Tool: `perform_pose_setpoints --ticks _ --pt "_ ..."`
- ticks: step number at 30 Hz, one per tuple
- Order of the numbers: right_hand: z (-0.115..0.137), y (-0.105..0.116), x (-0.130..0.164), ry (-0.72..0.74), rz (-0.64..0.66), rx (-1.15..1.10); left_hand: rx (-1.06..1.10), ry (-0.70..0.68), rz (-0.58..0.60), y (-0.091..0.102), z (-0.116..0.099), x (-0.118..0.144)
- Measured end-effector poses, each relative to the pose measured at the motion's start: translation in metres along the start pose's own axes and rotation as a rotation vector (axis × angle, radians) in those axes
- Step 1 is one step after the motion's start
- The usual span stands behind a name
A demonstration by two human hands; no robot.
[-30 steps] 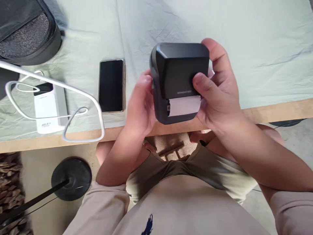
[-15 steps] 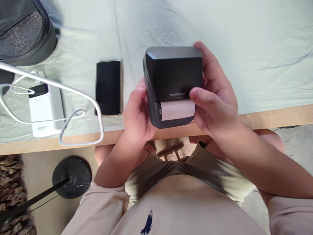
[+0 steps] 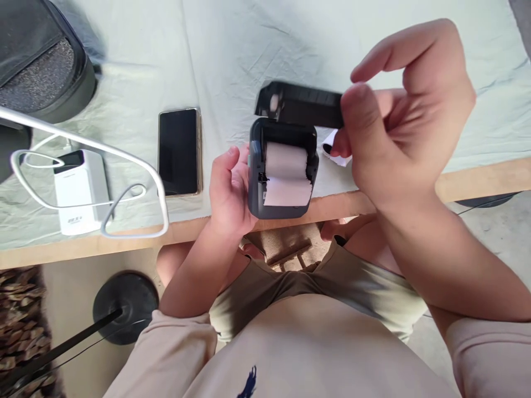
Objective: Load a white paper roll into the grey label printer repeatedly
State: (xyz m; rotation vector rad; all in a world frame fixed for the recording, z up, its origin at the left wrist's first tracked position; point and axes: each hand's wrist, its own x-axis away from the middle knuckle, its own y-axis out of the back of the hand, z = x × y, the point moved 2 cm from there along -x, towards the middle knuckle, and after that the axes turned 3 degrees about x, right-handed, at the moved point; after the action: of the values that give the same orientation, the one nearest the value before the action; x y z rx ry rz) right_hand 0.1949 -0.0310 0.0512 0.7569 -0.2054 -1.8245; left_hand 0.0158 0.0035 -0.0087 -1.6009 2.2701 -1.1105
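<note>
Lifted since half a second ago, the lid stands raised off the printer, and the right hand has gone up with it, away from the printer's side. The left hand stays low against the printer's left flank, thumb pointing up, its other fingers partly hidden by the casing; it alone supports the body above the near edge of the cloth-covered table. The right hand is bent at the wrist, thumb pressed over the lid's right end, index finger arched high with its tip apart from the thumb. So the two hands are apart, one closed around the printer, the other clamped on the lid.

Inside the open printer sits a white paper roll, its loose end lying over the front. A curled white scrap with a dark part shows below the right hand's lower fingers; whether they touch it cannot be told.

The lid's NIIMBOT lettering, readable in the earlier view, is turned out of sight. On the white power bank, faint print looks like "22.5", though small and blurred. Between power bank and printer lies a phone, screen dark. The shirt carries a dark blue motif.
</note>
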Motion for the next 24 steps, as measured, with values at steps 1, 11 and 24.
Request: perform_pose_setpoints --ticks 1,11,24 --pt "0.001 0.000 0.000 0.001 -0.004 -0.057 -0.008 0.000 -0.008 0.000 0.001 0.000" --pt "-0.004 -0.011 0.002 0.086 0.336 0.367 0.028 0.022 0.013 -0.002 0.002 -0.001" --pt "0.020 0.012 0.003 -0.148 0.464 0.248 0.073 0.088 -0.053 -0.006 -0.004 0.002"
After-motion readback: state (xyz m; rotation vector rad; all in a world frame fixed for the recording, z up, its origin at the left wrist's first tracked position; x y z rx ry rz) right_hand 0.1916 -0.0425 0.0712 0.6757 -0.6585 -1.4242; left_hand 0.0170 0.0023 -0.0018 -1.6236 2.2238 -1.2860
